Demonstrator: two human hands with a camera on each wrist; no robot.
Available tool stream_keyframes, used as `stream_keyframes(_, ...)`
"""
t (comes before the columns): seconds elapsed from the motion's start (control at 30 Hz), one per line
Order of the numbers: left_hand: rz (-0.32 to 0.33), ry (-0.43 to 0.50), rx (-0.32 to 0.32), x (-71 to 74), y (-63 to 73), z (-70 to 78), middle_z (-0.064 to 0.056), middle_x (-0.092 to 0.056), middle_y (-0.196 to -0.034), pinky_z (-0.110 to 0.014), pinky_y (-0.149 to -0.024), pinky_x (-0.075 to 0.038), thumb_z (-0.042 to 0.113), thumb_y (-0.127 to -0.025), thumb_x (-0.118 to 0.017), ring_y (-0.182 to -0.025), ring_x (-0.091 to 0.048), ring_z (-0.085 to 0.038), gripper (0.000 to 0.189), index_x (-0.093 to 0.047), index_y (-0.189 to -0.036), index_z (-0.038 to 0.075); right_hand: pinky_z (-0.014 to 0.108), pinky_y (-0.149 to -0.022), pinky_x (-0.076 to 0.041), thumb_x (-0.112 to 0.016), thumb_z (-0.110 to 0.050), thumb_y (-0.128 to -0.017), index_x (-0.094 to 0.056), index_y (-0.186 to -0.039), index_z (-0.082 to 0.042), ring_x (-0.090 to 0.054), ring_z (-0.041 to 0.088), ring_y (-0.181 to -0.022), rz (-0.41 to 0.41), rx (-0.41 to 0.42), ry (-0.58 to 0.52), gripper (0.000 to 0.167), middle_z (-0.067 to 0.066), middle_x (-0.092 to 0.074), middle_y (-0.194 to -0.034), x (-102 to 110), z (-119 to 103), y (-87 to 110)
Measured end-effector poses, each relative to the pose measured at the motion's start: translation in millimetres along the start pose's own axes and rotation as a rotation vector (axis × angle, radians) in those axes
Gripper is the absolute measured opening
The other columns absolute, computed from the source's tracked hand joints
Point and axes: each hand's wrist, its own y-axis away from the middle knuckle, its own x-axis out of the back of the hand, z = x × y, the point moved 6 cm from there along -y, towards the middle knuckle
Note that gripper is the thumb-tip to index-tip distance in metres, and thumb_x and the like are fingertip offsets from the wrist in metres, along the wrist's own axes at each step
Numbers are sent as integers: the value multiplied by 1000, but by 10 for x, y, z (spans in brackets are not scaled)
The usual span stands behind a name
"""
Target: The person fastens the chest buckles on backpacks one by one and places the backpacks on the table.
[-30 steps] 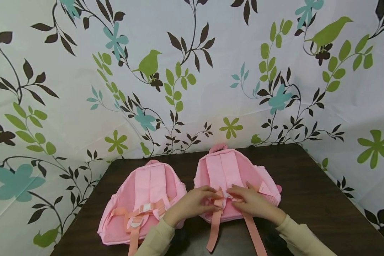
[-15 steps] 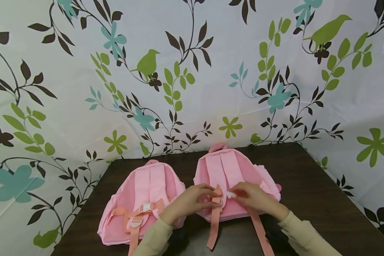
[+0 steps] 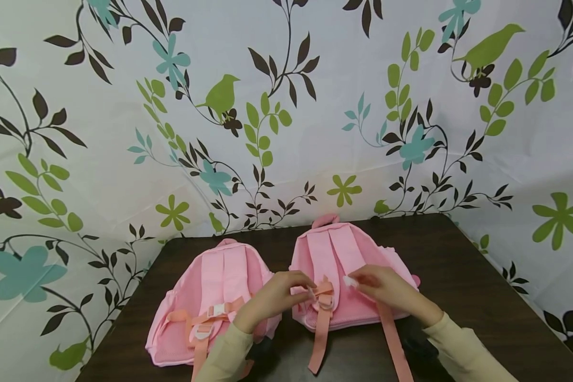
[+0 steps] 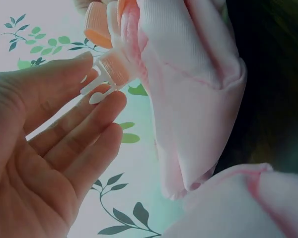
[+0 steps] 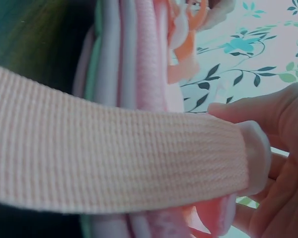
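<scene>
A pink backpack (image 3: 346, 246) lies on the table with its shoulder straps facing up. My left hand (image 3: 274, 297) pinches a white pronged buckle half (image 4: 102, 82) on a short orange strap at the pack's left side. In my right hand (image 3: 391, 289), thumb and fingers hold another small white buckle piece (image 3: 349, 281). The two pieces are apart. An orange webbing strap (image 5: 119, 153) crosses the right wrist view and runs to a white plastic adjuster (image 5: 256, 158) beside the right fingers. Another orange strap (image 3: 321, 339) hangs down from the left shoulder strap.
A second pink backpack (image 3: 181, 292) lies to the left, its white chest buckle (image 3: 217, 310) fastened across the straps. Both packs are on a dark wooden table (image 3: 477, 297). Behind them hangs a white cloth (image 3: 315, 143) with leaves, flowers and birds.
The hands have drawn apart, the left one leftward and the right one slightly rightward. The white buckle pieces that were together between them are now separate, one in each hand.
</scene>
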Motion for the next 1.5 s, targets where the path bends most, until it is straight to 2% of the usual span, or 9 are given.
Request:
stream_keyframes(0.1, 8, 9, 20, -20, -6, -12, 3, -72, -103, -36, -87, -56, 14, -94, -73, -99, -66, -11, 15, -74, -108, 10, 40, -91, -55, -75, -13, -92, -73, -116, -8, -66, 15, -99, 19, -3, -10, 25, -1, -72, -109, 65, 5, 8)
stream_keyframes(0.3, 50, 27, 89, -116, -34, -49, 2, -71, -105, -31, -87, -55, 19, -93, -74, -96, -66, -10, 23, -73, -113, 10, 55, -92, -52, -75, -12, -91, -73, -117, -5, -67, 20, -99, 52, -13, -20, 27, 1, -72, -107, 191, 1, 18)
stream_keyframes(0.43, 81, 35, 124, -169, -49, -54, 1, -71, -105, -32, -87, -55, 23, -93, -75, -93, -66, -11, 31, -71, -119, 7, 55, -92, -52, -74, -13, -92, -72, -119, -5, -67, 24, -104, 68, -42, -29, 27, 3, -72, -111, 241, 15, 26)
stream_keyframes(0.67, 105, 11, 140, -203, -56, -41, -6, -72, -118, -32, -88, -56, 33, -98, -68, -101, -68, -12, 39, -70, -125, 5, 54, -94, -52, -74, -15, -92, -72, -121, -8, -65, 24, -106, 77, -86, -41, 29, 1, -71, -113, 263, 49, 32)
stream_keyframes(0.77, 117, 9, 158, -209, -62, -45, -4, -73, -113, -26, -80, -56, 38, -98, -66, -91, -66, -8, 42, -70, -125, 6, 56, -94, -51, -74, -15, -93, -72, -121, -8, -65, 25, -107, 76, -90, -42, 30, 1, -71, -114, 265, 60, 35)
stream_keyframes(0.93, 140, -1, 190, -230, -66, -45, 8, -70, -90, -20, -63, -50, 40, -97, -67, -71, -56, -4, 43, -71, -125, 8, 56, -94, -51, -74, -16, -93, -72, -122, -9, -65, 26, -107, 77, -97, -46, 30, 2, -71, -114, 262, 63, 34)
stream_keyframes(1.03, 160, -15, 182, -239, -73, -35, 10, -67, -82, -20, -60, -48, 38, -96, -68, -68, -54, -4, 42, -72, -124, 7, 56, -93, -52, -74, -16, -92, -72, -121, -9, -66, 26, -107, 84, -101, -45, 30, 2, -72, -115, 266, 63, 36)
stream_keyframes(1.4, 153, -4, 224, -257, -78, -42, 4, -69, -86, -20, -56, -48, 34, -94, -72, -67, -53, -5, 45, -68, -128, 4, 54, -92, -53, -75, -17, -92, -72, -121, -10, -66, 25, -105, 107, -88, -43, 30, 1, -72, -113, 289, 66, 40)
stream_keyframes(1.5, 144, 9, 235, -260, -72, -63, 0, -71, -92, -20, -60, -51, 33, -93, -74, -72, -57, -5, 48, -66, -130, 3, 54, -92, -53, -75, -17, -92, -72, -121, -9, -65, 27, -106, 108, -89, -54, 30, 3, -72, -114, 305, 51, 40)
